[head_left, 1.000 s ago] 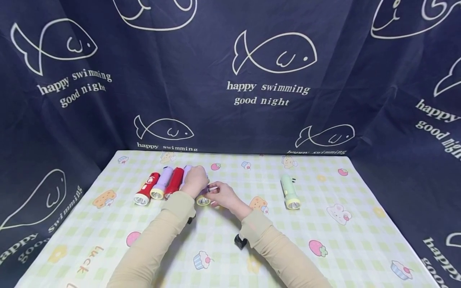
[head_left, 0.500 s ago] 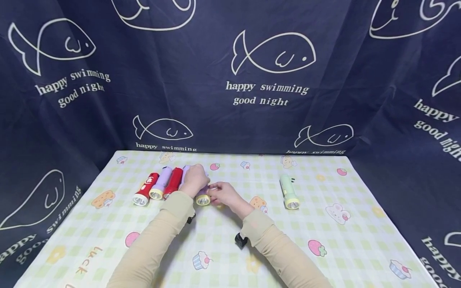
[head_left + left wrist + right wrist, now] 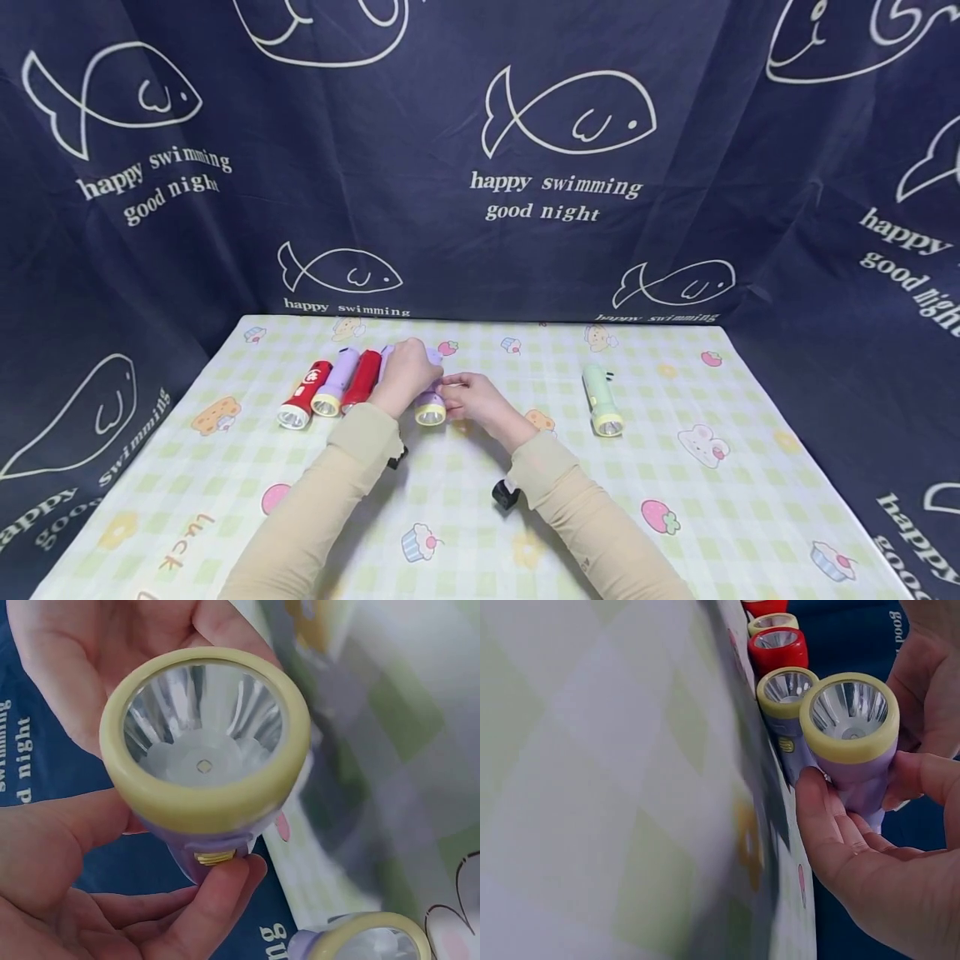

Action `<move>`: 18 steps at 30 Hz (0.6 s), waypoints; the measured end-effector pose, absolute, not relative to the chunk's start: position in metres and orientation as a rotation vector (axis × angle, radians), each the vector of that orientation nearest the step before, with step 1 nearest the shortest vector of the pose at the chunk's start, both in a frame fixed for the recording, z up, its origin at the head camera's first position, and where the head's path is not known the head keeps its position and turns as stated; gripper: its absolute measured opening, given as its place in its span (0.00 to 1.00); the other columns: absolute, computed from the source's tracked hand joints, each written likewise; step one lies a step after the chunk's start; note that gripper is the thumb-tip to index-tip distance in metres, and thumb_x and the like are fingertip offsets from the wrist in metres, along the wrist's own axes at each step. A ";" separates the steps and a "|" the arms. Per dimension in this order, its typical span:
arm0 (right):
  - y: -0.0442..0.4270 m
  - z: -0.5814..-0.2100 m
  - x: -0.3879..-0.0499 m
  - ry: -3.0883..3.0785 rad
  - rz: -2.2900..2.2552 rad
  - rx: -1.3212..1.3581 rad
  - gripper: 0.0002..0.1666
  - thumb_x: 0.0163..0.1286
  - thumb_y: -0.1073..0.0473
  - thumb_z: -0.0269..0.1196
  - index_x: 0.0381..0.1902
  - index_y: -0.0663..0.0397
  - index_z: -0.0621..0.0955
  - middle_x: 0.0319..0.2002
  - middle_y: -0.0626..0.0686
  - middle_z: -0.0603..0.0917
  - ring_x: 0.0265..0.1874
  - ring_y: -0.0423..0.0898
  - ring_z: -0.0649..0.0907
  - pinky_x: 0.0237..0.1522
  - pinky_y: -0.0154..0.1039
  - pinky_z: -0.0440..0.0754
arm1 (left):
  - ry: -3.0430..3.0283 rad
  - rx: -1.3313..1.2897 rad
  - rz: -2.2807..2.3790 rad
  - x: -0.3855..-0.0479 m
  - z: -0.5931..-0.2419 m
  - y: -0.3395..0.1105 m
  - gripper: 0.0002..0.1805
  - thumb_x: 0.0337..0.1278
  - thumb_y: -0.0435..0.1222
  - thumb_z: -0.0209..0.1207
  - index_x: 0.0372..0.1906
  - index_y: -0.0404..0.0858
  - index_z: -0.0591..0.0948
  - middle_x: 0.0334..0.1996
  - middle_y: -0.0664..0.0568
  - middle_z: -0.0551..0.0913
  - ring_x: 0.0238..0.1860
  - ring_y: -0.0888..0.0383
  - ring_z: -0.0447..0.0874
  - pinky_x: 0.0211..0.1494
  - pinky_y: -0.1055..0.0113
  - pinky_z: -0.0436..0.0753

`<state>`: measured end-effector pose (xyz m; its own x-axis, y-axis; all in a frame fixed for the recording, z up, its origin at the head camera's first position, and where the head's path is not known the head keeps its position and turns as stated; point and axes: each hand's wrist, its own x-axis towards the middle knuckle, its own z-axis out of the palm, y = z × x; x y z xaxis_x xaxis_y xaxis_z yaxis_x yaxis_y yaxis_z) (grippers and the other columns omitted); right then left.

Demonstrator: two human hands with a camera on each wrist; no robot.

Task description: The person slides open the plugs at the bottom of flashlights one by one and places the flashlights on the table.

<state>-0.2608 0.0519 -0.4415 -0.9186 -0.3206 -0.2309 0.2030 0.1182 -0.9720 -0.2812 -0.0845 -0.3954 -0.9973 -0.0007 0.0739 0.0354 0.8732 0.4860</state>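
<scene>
A purple flashlight (image 3: pixel 431 410) with a pale yellow rim is between my two hands, its lens facing me. My left hand (image 3: pixel 408 372) grips its body; in the left wrist view the left fingers (image 3: pixel 225 889) curl by the yellow switch. My right hand (image 3: pixel 476 400) holds the same flashlight from the right, thumb and fingers on either side of the body below the rim, as the right wrist view shows. Beside it, another purple flashlight (image 3: pixel 786 697) is partly hidden by my left hand in the head view.
Left of my hands lie a red flashlight (image 3: pixel 365 377), a purple one (image 3: pixel 339 375) and a red one with a white rim (image 3: pixel 306 392), side by side. A green flashlight (image 3: pixel 600 396) lies apart at the right. The checked tablecloth (image 3: pixel 600 517) meets a dark blue curtain (image 3: pixel 420 208).
The held purple flashlight has shifted slightly right and seems a little raised, with both hands moving along. The other flashlights have stayed put.
</scene>
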 end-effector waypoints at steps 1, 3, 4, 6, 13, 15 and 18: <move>0.053 -0.441 -0.261 2.009 -1.867 -0.114 0.24 0.66 0.63 0.59 0.56 0.74 0.70 0.45 0.68 0.81 0.30 0.43 0.84 0.42 0.42 0.85 | -2.964 -0.032 -0.778 -0.280 -0.395 -0.084 0.11 0.41 0.37 0.65 0.21 0.34 0.77 0.22 0.45 0.79 0.25 0.51 0.75 0.30 0.61 0.78; 0.054 -0.440 -0.261 1.996 -1.887 -0.122 0.24 0.66 0.63 0.58 0.56 0.74 0.70 0.46 0.68 0.81 0.32 0.43 0.84 0.42 0.41 0.85 | -2.950 -0.042 -0.792 -0.279 -0.395 -0.083 0.11 0.41 0.37 0.65 0.21 0.34 0.76 0.21 0.46 0.78 0.24 0.52 0.74 0.27 0.62 0.76; 0.055 -0.440 -0.261 1.987 -1.899 -0.125 0.24 0.67 0.63 0.58 0.56 0.74 0.70 0.47 0.68 0.80 0.32 0.43 0.84 0.42 0.41 0.85 | -2.942 -0.044 -0.800 -0.278 -0.394 -0.082 0.11 0.41 0.37 0.66 0.20 0.35 0.76 0.20 0.47 0.77 0.23 0.53 0.73 0.26 0.63 0.75; 0.057 -0.440 -0.262 1.974 -1.920 -0.143 0.24 0.67 0.63 0.58 0.56 0.74 0.70 0.49 0.68 0.79 0.34 0.44 0.84 0.44 0.41 0.84 | -2.926 -0.049 -0.820 -0.276 -0.393 -0.080 0.12 0.40 0.37 0.66 0.20 0.35 0.76 0.18 0.47 0.76 0.22 0.53 0.72 0.24 0.64 0.74; 0.063 -0.439 -0.261 1.942 -1.970 -0.183 0.24 0.66 0.64 0.58 0.56 0.74 0.70 0.51 0.68 0.79 0.36 0.42 0.83 0.45 0.37 0.84 | -2.883 -0.071 -0.845 -0.271 -0.390 -0.077 0.11 0.39 0.37 0.65 0.22 0.33 0.77 0.19 0.46 0.78 0.22 0.51 0.73 0.26 0.61 0.75; 0.064 -0.437 -0.261 1.937 -1.973 -0.192 0.25 0.66 0.64 0.57 0.57 0.75 0.70 0.52 0.68 0.79 0.36 0.40 0.83 0.46 0.38 0.83 | -2.881 -0.075 -0.848 -0.270 -0.390 -0.077 0.11 0.40 0.37 0.65 0.22 0.32 0.77 0.19 0.45 0.78 0.23 0.51 0.74 0.26 0.60 0.76; 0.065 -0.437 -0.260 1.938 -1.980 -0.194 0.25 0.67 0.64 0.57 0.57 0.75 0.69 0.52 0.68 0.78 0.36 0.40 0.82 0.48 0.40 0.83 | -2.881 -0.070 -0.863 -0.269 -0.389 -0.076 0.12 0.41 0.37 0.65 0.24 0.31 0.78 0.20 0.45 0.78 0.24 0.51 0.73 0.27 0.61 0.75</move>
<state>-0.2603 0.0647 -0.4366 -0.9249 -0.3482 -0.1525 0.1599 0.0078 -0.9871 -0.2687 -0.0759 -0.3887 -0.9901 0.0061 0.1404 0.0823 0.8352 0.5437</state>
